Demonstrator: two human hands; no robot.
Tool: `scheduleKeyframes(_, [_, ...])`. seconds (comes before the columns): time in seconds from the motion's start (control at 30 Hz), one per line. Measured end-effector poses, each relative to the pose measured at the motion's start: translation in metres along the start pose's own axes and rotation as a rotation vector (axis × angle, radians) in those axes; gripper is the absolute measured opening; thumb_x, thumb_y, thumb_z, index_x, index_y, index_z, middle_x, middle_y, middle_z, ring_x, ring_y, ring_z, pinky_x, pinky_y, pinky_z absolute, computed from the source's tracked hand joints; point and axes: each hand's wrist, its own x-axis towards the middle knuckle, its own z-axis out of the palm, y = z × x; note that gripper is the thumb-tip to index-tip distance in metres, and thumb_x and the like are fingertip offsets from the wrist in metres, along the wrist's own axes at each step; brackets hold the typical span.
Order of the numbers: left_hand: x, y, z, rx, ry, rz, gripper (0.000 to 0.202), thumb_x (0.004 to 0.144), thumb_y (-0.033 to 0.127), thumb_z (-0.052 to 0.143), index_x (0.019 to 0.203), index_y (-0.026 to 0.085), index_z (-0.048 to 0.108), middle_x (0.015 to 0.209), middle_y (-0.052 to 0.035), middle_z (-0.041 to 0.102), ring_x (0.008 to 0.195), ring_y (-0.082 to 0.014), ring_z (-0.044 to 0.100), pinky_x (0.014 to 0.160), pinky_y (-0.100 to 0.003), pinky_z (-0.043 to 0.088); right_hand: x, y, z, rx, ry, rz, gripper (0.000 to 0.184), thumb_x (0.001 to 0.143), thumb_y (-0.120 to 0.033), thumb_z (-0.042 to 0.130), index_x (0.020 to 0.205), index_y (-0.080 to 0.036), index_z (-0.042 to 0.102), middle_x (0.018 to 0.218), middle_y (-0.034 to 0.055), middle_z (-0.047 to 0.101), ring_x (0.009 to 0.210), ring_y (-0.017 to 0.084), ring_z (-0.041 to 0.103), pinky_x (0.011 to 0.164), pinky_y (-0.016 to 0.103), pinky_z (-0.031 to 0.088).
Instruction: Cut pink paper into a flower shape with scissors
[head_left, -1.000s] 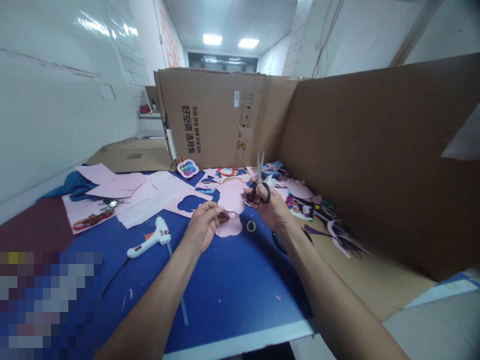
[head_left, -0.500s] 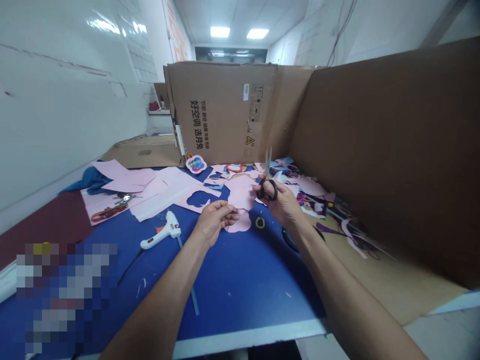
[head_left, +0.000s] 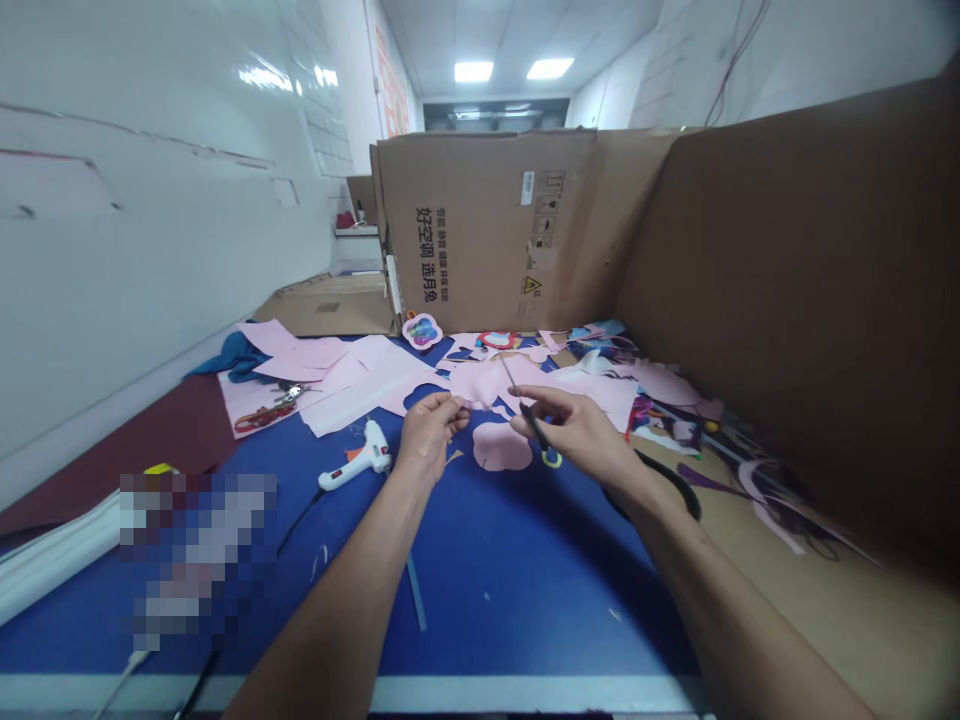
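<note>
My right hand (head_left: 574,430) holds black-handled scissors (head_left: 535,427), fingers at the handles, with the thin blade pointing up and away. My left hand (head_left: 435,430) is closed in a pinch at the near edge of a pink paper piece (head_left: 480,380); its fingertips partly hide where they meet the paper. Below and between both hands, a scallop-edged pink paper cutout (head_left: 501,447) lies flat on the blue table. Left of my left hand rests a white glue gun (head_left: 358,460). A small yellow-green ring (head_left: 553,459) shows just under the scissors.
Pink paper sheets (head_left: 360,385) spread across the back left, with red-handled pliers (head_left: 270,412) on them. A flower-shaped ornament (head_left: 422,331) leans against the cardboard box (head_left: 480,230). Coloured scraps (head_left: 660,415) crowd the right. A dark roll of tape (head_left: 679,485) sits by my right forearm.
The view has turned left, shifting everything rightward. My right hand has tipped the scissors from upright to slanting and lowered their handles toward the paper. My left hand keeps its pinch.
</note>
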Motion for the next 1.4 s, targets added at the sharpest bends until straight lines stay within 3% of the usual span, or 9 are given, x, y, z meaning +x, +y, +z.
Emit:
scheduleKeyframes(0.17, [0.003, 0.002, -0.004, -0.013, 0.023, -0.002, 0.018, 0.064, 0.021, 0.084, 0.069, 0.016, 0.067, 0.067, -0.0049, 0.071, 0.063, -0.0137, 0.066, 0.065, -0.025, 0.051, -0.002, 0.005, 0.012, 0.11, -0.182, 0.081, 0.051, 0.074, -0.048, 0.085, 0.114, -0.018, 0.078, 0.069, -0.0037, 0.058, 0.062, 0.013, 0.047, 0.058, 0.026, 0.035])
scheduleKeyframes(0.33, [0.003, 0.002, -0.006, -0.051, 0.029, -0.022, 0.021, 0.063, 0.019, 0.085, 0.072, 0.016, 0.066, 0.07, -0.0044, 0.072, 0.063, -0.0139, 0.067, 0.064, -0.026, 0.052, -0.001, 0.01, 0.013, 0.21, -0.328, 0.131, 0.043, 0.078, -0.05, 0.083, 0.104, -0.016, 0.079, 0.074, 0.0002, 0.065, 0.066, 0.013, 0.051, 0.063, 0.027, 0.037])
scheduleKeyframes(0.53, [0.002, 0.006, -0.006, -0.083, 0.043, -0.056, 0.018, 0.066, 0.016, 0.082, 0.076, 0.014, 0.067, 0.07, -0.0041, 0.071, 0.064, -0.0141, 0.068, 0.064, -0.026, 0.054, -0.004, -0.004, 0.008, 0.219, -0.426, 0.183, 0.04, 0.077, -0.052, 0.084, 0.094, -0.015, 0.08, 0.075, 0.0034, 0.068, 0.066, 0.013, 0.051, 0.06, 0.026, 0.036])
scheduleKeyframes(0.9, [0.003, 0.006, -0.007, -0.047, 0.013, -0.047, 0.017, 0.068, 0.019, 0.08, 0.077, 0.013, 0.067, 0.068, -0.0049, 0.07, 0.062, -0.0145, 0.068, 0.062, -0.025, 0.051, -0.004, -0.006, 0.006, 0.16, -0.377, 0.216, 0.053, 0.072, -0.064, 0.082, 0.091, -0.015, 0.079, 0.074, 0.0035, 0.068, 0.066, 0.015, 0.051, 0.06, 0.028, 0.037])
scheduleKeyframes(1.4, [0.001, 0.006, -0.001, 0.042, -0.026, 0.019, 0.021, 0.065, 0.025, 0.082, 0.075, 0.015, 0.067, 0.067, -0.0021, 0.067, 0.063, -0.0139, 0.066, 0.061, -0.024, 0.05, -0.001, 0.005, 0.003, 0.119, -0.35, 0.218, 0.045, 0.072, -0.046, 0.085, 0.105, -0.015, 0.082, 0.075, 0.0038, 0.072, 0.067, 0.016, 0.055, 0.064, 0.029, 0.04])
